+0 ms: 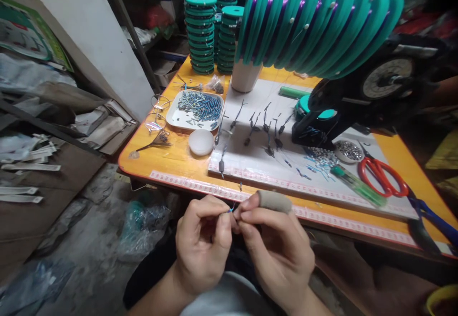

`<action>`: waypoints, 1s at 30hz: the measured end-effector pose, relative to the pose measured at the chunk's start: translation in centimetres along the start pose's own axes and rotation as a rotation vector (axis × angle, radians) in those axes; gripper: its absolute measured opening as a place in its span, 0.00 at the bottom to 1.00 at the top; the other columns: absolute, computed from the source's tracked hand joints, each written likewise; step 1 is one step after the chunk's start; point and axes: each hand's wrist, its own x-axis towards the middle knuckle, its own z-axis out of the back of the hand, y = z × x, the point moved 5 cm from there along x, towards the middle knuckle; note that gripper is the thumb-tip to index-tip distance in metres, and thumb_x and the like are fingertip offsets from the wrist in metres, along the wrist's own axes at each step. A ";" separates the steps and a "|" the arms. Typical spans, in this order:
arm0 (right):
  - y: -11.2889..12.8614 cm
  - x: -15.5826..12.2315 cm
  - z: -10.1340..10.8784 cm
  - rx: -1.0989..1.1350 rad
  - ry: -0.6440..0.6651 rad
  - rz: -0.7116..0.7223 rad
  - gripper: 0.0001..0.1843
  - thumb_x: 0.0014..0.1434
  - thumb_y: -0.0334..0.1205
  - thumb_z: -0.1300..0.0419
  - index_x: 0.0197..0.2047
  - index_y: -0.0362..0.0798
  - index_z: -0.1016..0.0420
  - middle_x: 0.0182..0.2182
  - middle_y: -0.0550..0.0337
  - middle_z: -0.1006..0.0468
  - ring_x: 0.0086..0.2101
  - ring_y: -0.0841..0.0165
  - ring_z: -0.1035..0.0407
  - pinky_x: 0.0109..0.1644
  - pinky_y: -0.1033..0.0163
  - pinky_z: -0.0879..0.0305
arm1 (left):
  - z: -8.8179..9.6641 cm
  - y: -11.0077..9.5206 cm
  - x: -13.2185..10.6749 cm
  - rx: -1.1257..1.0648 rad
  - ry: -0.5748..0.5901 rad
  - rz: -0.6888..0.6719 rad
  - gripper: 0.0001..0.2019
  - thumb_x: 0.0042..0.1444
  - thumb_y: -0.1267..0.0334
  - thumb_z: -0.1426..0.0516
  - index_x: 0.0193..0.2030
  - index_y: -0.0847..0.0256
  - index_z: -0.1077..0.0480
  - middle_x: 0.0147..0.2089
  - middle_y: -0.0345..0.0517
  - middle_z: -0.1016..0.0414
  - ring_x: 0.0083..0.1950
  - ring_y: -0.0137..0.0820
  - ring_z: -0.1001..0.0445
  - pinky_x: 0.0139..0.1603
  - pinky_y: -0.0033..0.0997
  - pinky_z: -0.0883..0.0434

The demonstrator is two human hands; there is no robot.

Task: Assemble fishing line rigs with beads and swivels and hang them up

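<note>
Blue-tipped fine line (232, 208) sits pinched between fingertips of left hand (202, 247) and right hand (275, 249); likely light, limp, slippery: grip just beside the tip.

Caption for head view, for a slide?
Left hand and right hand pinch a small blue piece at an orange table with teal spools, tray, red scissors.

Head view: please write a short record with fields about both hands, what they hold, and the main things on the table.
left hand: fingers pinch a small blue piece
right hand: pinches the same piece; grey finger sleeve on forefinger
place: before the near edge of the orange table
white tray: small blue tubes inside
red scissors: at the table's right
teal spools: stacked at the far edge
</note>
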 end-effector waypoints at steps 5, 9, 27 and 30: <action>0.5 0.2 -0.7 -0.041 -0.001 -0.048 0.15 0.60 0.25 0.37 0.47 0.51 0.23 0.41 0.63 0.19 0.42 0.73 0.24 0.51 0.70 0.27 | -0.3 0.2 -0.4 -0.019 -0.031 -0.020 0.09 0.64 0.75 0.46 0.47 0.60 0.33 0.35 0.40 0.30 0.38 0.24 0.27 0.40 0.21 0.26; 0.8 0.2 -0.8 -0.023 -0.039 -0.041 0.14 0.60 0.25 0.36 0.46 0.51 0.22 0.41 0.64 0.18 0.41 0.74 0.23 0.50 0.71 0.26 | -0.5 0.2 -0.6 -0.061 -0.034 -0.002 0.09 0.65 0.75 0.47 0.49 0.59 0.33 0.38 0.42 0.27 0.40 0.25 0.26 0.44 0.23 0.25; 0.9 -0.3 -0.5 0.053 -0.075 -0.050 0.18 0.57 0.23 0.36 0.45 0.54 0.19 0.39 0.59 0.17 0.37 0.66 0.21 0.43 0.61 0.20 | -0.7 -0.1 -0.9 -0.115 -0.032 -0.032 0.10 0.65 0.74 0.48 0.49 0.59 0.34 0.36 0.41 0.29 0.35 0.23 0.29 0.37 0.21 0.27; 1.0 0.0 -0.3 0.074 -0.067 -0.073 0.19 0.57 0.22 0.36 0.46 0.54 0.19 0.40 0.60 0.16 0.39 0.66 0.20 0.46 0.62 0.20 | -0.4 -0.3 -0.7 -0.009 -0.030 -0.154 0.12 0.61 0.78 0.46 0.49 0.61 0.33 0.35 0.40 0.30 0.35 0.24 0.28 0.39 0.23 0.26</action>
